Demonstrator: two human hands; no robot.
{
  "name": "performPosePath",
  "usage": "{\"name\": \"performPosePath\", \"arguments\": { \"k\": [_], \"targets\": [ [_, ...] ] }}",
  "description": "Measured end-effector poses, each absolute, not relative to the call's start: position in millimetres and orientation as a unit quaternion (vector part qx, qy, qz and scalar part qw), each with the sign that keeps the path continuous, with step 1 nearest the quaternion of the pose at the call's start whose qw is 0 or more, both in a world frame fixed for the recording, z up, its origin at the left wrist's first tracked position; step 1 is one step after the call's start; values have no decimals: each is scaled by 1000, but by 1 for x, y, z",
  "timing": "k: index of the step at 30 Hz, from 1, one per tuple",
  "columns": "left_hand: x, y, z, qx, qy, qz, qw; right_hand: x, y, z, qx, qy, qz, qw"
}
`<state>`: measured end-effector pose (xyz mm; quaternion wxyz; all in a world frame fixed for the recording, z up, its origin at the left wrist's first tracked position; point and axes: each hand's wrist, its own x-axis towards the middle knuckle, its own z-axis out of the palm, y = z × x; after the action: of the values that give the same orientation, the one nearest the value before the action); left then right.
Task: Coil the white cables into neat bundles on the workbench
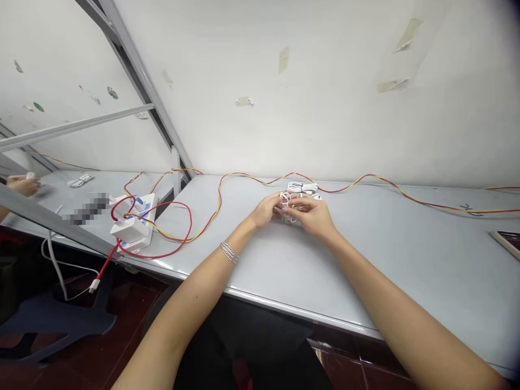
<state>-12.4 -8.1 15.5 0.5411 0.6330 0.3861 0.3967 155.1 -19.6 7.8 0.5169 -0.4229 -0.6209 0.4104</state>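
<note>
Both my hands meet over the grey table, around a small white cable (pixel 285 199) with a pale end piece. My left hand (pixel 268 210) has its fingers closed on the cable from the left. From the right, my right hand (pixel 312 214) pinches the same cable between thumb and fingers. Just behind the fingers lies a bundled white cable (pixel 303 188) with a dark tie around it. More white cable loops show below the fingers, partly hidden by them.
Red and yellow wires (pixel 247 174) run along the wall. At left, a white power strip (pixel 148 230) bears white adapters (pixel 130 230) and a looped red cable (pixel 190 222). Another person's hand (pixel 25 185) shows beyond the metal frame (pixel 146 81). A dark-faced object (pixel 509 241) sits at far right.
</note>
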Motion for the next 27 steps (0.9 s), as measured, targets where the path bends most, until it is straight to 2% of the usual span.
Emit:
{"name": "performPosePath", "arguments": {
  "k": [9, 13, 20, 24, 27],
  "targets": [
    [-17, -9, 19, 663, 386, 401, 501, 156, -25, 14, -457, -658, 385, 458],
    [-18, -7, 19, 684, 402, 394, 464, 156, -26, 14, -447, -677, 362, 458],
    [-19, -8, 20, 697, 508, 406, 303, 155, -22, 8, -461, -663, 338, 483],
    [-26, -9, 21, 717, 594, 324, 169, 157, -18, 6, -465, -652, 335, 496],
    [-33, -10, 21, 714, 648, 239, 119, 158, -18, 5, -469, -651, 336, 494]
  ]
}}
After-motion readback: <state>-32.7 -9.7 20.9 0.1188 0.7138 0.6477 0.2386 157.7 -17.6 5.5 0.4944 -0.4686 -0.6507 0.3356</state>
